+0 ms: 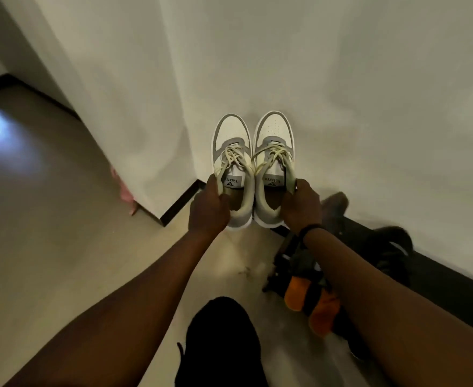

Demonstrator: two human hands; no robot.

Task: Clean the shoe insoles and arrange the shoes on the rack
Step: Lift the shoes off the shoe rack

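2 white and grey sneakers are held up side by side in the air, toes pointing away toward the white wall (341, 79), their inner sides touching. The left hand (208, 209) grips the left sneaker (232, 152) at its outer collar, fingers curled inside the opening. The right hand (302, 208) grips the right sneaker (274, 146) the same way at its outer collar; a dark band sits on that wrist. Below, on the floor (62, 233) near the wall's foot, lie dark shoes (391, 241) and an orange and black shoe (313, 300).
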